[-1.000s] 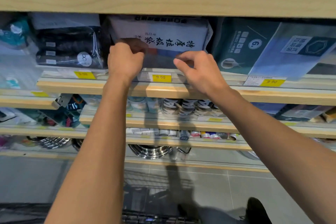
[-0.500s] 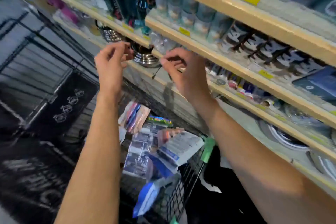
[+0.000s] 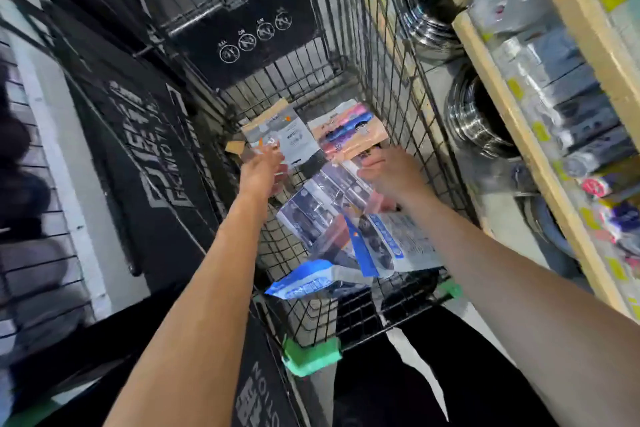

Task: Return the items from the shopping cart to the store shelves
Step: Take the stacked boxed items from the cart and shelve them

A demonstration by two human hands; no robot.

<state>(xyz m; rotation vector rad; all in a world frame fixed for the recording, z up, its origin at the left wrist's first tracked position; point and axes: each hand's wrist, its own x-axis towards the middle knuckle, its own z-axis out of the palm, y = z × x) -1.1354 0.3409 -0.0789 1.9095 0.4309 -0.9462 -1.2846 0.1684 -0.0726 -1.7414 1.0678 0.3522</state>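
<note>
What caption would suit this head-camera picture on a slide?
Both hands, left hand and right hand, reach down into a wire shopping cart holding several packets, beside store shelves.

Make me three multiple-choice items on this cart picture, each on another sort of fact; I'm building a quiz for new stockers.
1. Where are the store shelves relative to the cart?
A. On the person's right
B. On the person's left
C. Behind the person

2. What colour are the corner guards on the cart's near edge?
A. Red
B. Green
C. Yellow

3. What state are the hands in?
A. Both pressed against a shelf
B. Both gripping the cart handle
C. Both reaching down into the cart, above the packets

Answers:
1. A: the wooden shelves run along the right side of the wire cart.
2. B: the corner guard is green.
3. C: the left hand and right hand hang over the packets lying in the cart; blur hides whether either has closed on one.
</note>
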